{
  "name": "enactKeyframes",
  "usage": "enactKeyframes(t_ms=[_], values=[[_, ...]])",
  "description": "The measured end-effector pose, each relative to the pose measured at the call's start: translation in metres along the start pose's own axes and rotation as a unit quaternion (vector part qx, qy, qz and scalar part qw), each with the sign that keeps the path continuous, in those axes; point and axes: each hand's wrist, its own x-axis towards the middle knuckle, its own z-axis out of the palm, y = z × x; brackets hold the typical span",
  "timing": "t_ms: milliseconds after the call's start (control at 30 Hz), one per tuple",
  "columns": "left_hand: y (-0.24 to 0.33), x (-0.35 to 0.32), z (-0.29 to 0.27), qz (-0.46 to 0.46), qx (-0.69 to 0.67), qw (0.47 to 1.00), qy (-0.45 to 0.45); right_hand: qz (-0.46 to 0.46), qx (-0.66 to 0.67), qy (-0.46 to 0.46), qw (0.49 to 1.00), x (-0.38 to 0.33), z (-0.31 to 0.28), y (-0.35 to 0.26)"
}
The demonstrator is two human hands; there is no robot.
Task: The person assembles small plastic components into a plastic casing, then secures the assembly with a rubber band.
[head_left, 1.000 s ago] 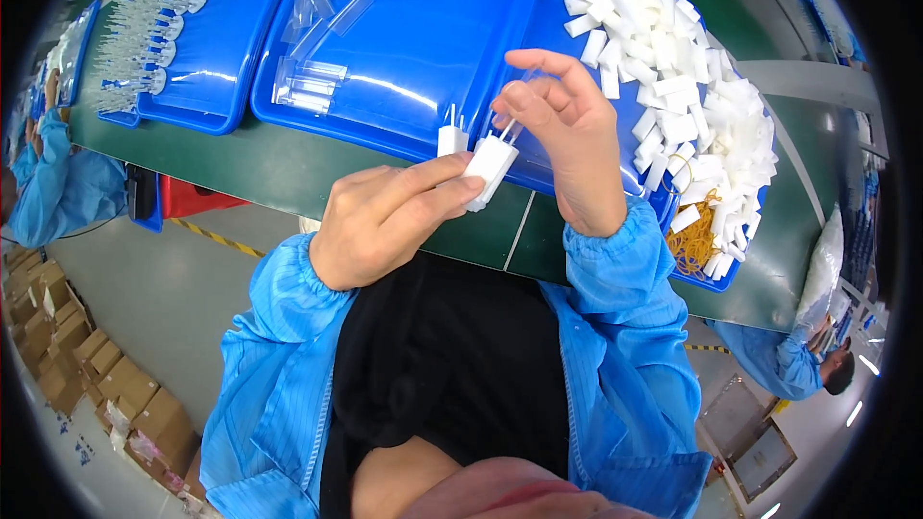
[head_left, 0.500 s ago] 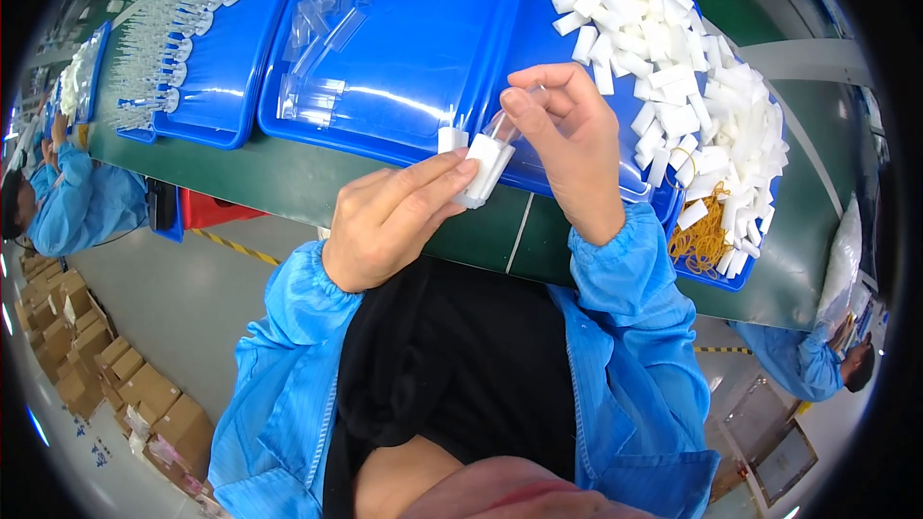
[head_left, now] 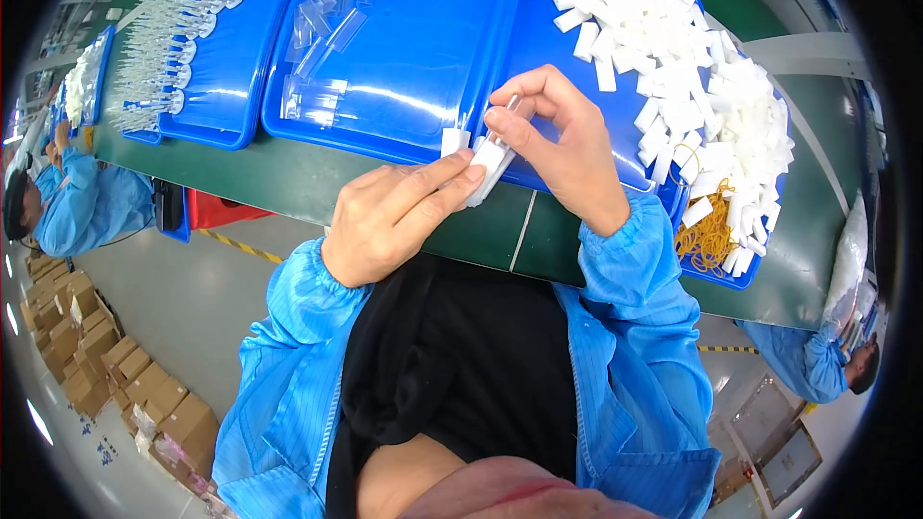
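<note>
My left hand (head_left: 385, 221) is closed, gripping a small bundle of white blocks (head_left: 489, 160) in its fingertips near the front edge of the trays. A further white block (head_left: 455, 141) stands up beside those fingers, with a clear part above it. My right hand (head_left: 572, 154) pinches a slim clear plastic tube (head_left: 504, 119) between thumb and forefinger. The tube slants down to the top of the bundle. How far it reaches into or along the blocks is hidden by my fingers.
A blue tray (head_left: 404, 115) holds loose clear tubes (head_left: 346, 29). Many white blocks (head_left: 673, 86) heap on another blue tray, with yellow rubber bands (head_left: 707, 242) close by. Clear spiky parts (head_left: 159, 58) line the left tray. Co-workers in blue (head_left: 101, 202) sit at both sides.
My right hand has shifted slightly left and down, bringing the clear tube closer in line with the bundle. My left hand keeps its grip on the white blocks.
</note>
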Motion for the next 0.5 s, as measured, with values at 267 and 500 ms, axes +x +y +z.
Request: enactKeyframes(t_ms=[267,500], values=[[0.006,0.005,-0.003,-0.177,-0.264,0.938,0.136,0.003,0.184,0.118,0.976,-0.01,0.021,-0.006],[0.003,0.011,0.004,-0.184,-0.216,0.946,0.157,-0.043,0.138,0.107,0.984,-0.022,0.025,-0.005]])
